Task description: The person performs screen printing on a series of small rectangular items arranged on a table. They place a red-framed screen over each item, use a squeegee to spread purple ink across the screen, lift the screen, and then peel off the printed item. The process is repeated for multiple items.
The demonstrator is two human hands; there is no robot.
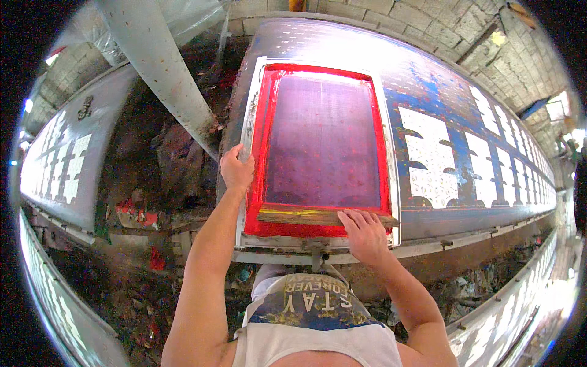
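- On the long counter in front of me lies a screen-printing frame: pale rails, a purple mesh and a broad red border.
- Across the near end of the frame rests a wooden squeegee, a long narrow bar running left to right, with a yellow streak on its left half.
- My left hand is closed at the frame's left rail, fingers curled around its edge; the exact hold under the fingers is hidden.
- My right hand is bent over the squeegee toward its right end, fingertips on top, partly closed; I cannot see where the thumb sits.
- To the right, white cut panels lie in rows.
- I judge the squeegee stiff and fairly light, likely slick if the red on it is wet; the middle of its back would give the most even hold.
- The frame looks rigid but awkwardly wide, best held by the outer rails; its mesh seems thin and easily damaged, so fingers should stay off it.
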